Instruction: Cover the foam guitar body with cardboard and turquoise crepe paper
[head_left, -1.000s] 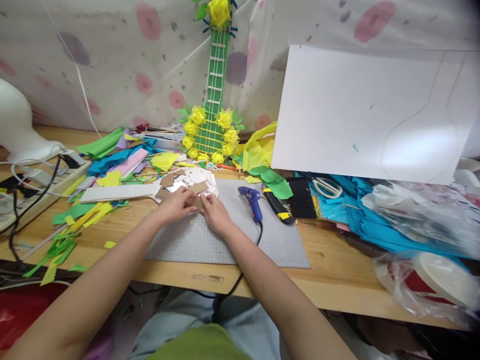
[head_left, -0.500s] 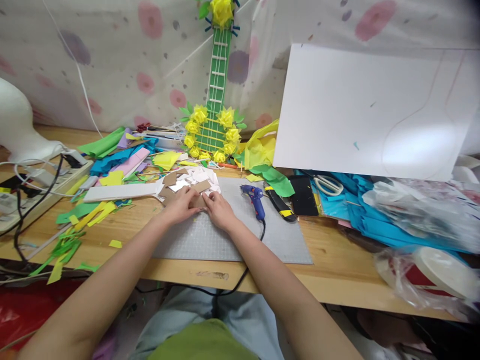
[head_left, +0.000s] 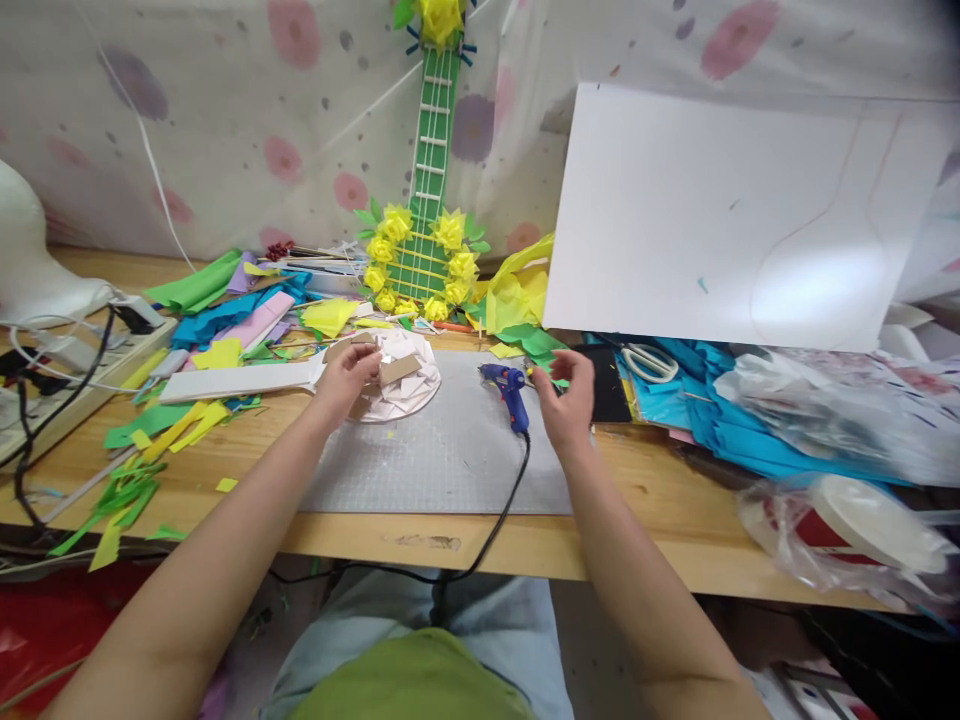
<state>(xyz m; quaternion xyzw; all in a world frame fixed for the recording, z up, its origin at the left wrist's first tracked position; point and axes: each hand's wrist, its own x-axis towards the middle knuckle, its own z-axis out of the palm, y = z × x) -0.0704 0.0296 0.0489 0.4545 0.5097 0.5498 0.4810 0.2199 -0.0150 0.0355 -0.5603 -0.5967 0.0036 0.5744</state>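
A white guitar-shaped cutout [head_left: 240, 381] lies on the table, its round body covered with white paper scraps [head_left: 412, 397] and a brown cardboard piece [head_left: 400, 370]. My left hand [head_left: 346, 382] is over the left part of that body, fingers curled together; what they pinch, if anything, cannot be made out. More brown cardboard shows behind those fingers. My right hand [head_left: 568, 400] is over the utility knife, thumb and fingers apart. Only a bit of the knife's yellow end shows. Just left of this hand lies a blue hot glue gun [head_left: 511, 392] on the grey cutting mat [head_left: 442, 470].
A green paper guitar [head_left: 433, 150] with yellow flowers stands against the patterned curtain. A large white board [head_left: 675, 210] leans at right, above scissors [head_left: 651, 363] and blue paper [head_left: 720, 420]. Coloured scraps and a power strip [head_left: 90, 380] are at left. The glue gun's cord [head_left: 495, 540] hangs over the edge.
My right hand has left the cutout and moved right, past the glue gun to the utility knife. My left hand has shifted slightly left and up over the scraps.
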